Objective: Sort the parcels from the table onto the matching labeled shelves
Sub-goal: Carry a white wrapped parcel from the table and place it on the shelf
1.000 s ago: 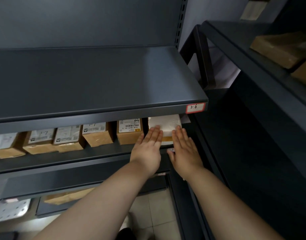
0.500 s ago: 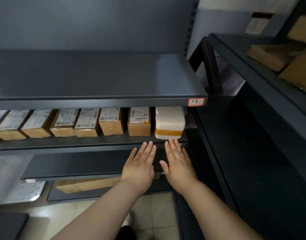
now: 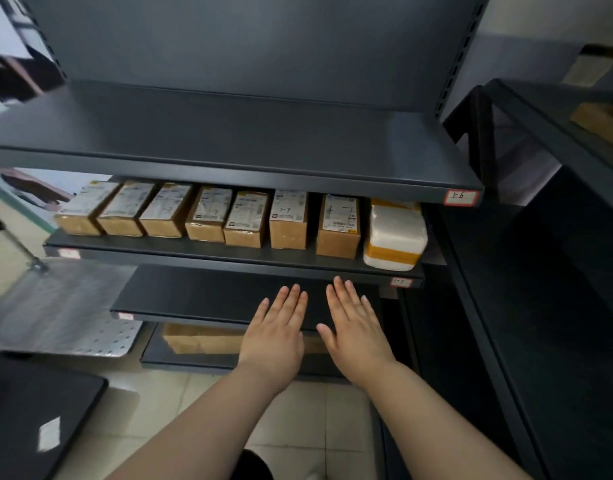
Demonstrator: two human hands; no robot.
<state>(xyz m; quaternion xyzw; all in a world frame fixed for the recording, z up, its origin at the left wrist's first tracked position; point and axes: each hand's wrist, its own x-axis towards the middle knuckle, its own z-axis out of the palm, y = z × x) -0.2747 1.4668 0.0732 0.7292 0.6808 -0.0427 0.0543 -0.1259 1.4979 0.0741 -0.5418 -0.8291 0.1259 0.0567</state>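
A white foam parcel [image 3: 395,235] with orange tape sits at the right end of the dark shelf [image 3: 208,252] tagged 1-7 [image 3: 401,282]. To its left stands a row of several brown cardboard parcels [image 3: 338,226] with white labels. My left hand [image 3: 275,336] and my right hand [image 3: 355,329] hover side by side below and in front of that shelf, palms down, fingers straight, holding nothing. Neither hand touches the foam parcel.
The shelf above [image 3: 229,140] carries a tag reading 1-6 [image 3: 461,197]. A lower shelf [image 3: 201,296] lies under my hands, with a brown parcel [image 3: 201,339] beneath it. A second rack [image 3: 554,140] stands to the right with a parcel [image 3: 601,121]. A dark table corner [image 3: 31,410] is at bottom left.
Both hands have let go of the white foam parcel and drawn back and down from the 1-7 shelf. The parcel stays on the shelf. My view has pulled back, showing more of the row.
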